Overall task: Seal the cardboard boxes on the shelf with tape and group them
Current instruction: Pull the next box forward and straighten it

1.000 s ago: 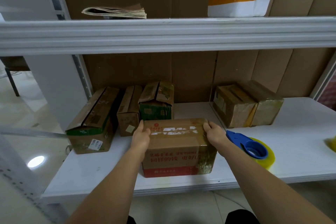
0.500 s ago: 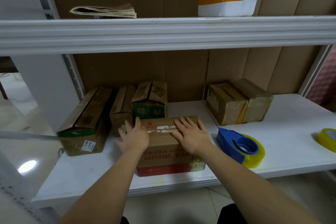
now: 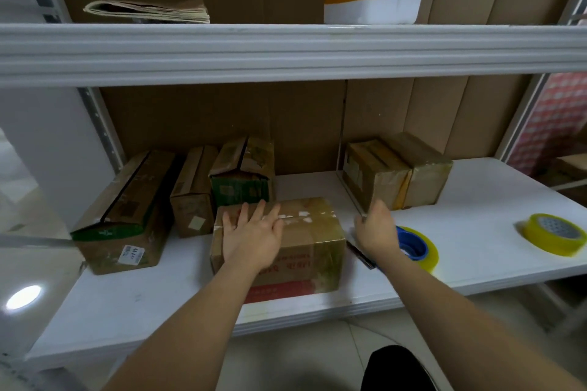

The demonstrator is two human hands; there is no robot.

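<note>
In the head view, the left hand (image 3: 254,235) is lying spread and flat on the center cardboard box (image 3: 298,241), near the shelf (image 3: 152,298) front edge. The right hand (image 3: 376,228) is hanging relaxed beside the blue tape dispenser (image 3: 413,244). Bare shelf is showing at lower left. The box's red print is unreadable.

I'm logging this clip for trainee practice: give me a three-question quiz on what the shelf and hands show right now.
1. True or false: the left hand lies flat with spread fingers on top of the front box.
2. Where is the right hand? A) on the front box; B) off the box, in front of the blue tape dispenser; C) on the loose yellow tape roll.
3. How many boxes stand at the back left, and how many in the taped pair at the back right?

Key: 1 true; 2 B; 3 three on the left, two on the right.
</note>
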